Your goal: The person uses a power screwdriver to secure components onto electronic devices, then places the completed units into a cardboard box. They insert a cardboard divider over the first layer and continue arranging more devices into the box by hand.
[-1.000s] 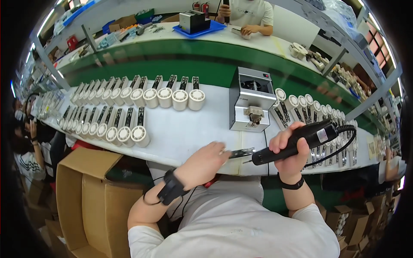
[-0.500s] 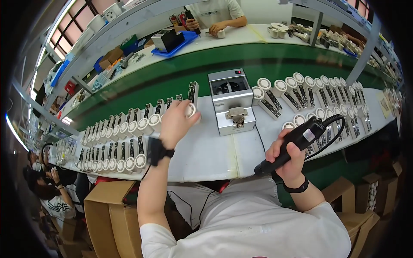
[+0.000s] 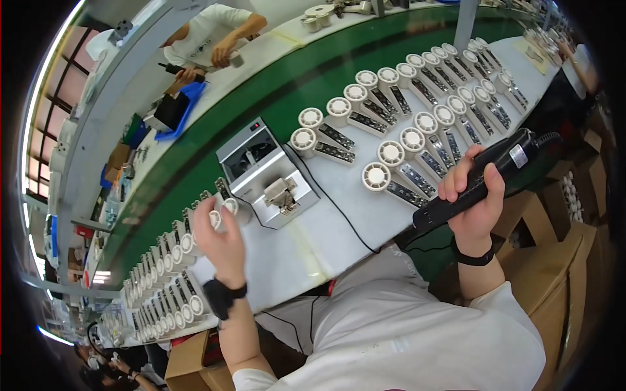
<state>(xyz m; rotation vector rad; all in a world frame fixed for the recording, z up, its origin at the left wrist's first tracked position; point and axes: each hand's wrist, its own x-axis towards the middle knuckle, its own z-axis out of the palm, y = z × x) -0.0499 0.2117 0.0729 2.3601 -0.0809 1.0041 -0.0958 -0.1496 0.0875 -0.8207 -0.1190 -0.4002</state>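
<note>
My right hand (image 3: 479,199) is wrapped around a black electric screwdriver (image 3: 486,179), its cord end up and to the right, its tip pointing down-left over the table's front edge. My left hand (image 3: 220,244) is at the right end of the left-hand rows, its thumb and fingers curved around the round end of a white housing (image 3: 215,219). Another white housing (image 3: 238,210) stands just right of the thumb. These housings have a slotted round head and a long handle; a dark circuit board shows in many handles. My fingers partly hide the one they surround.
A silver machine (image 3: 277,182) with a dark opening stands mid-table, its black cable (image 3: 339,212) running forward. More white housings (image 3: 391,154) lie in rows to the right. Cardboard boxes (image 3: 541,254) stand by my right side. Across the green divider, a co-worker (image 3: 218,39) holds a dark tool.
The view has swung to the right, so the table appears tilted. My left hand now shows left of the rightmost housing in its row. The screwdriver stays in my right hand.
</note>
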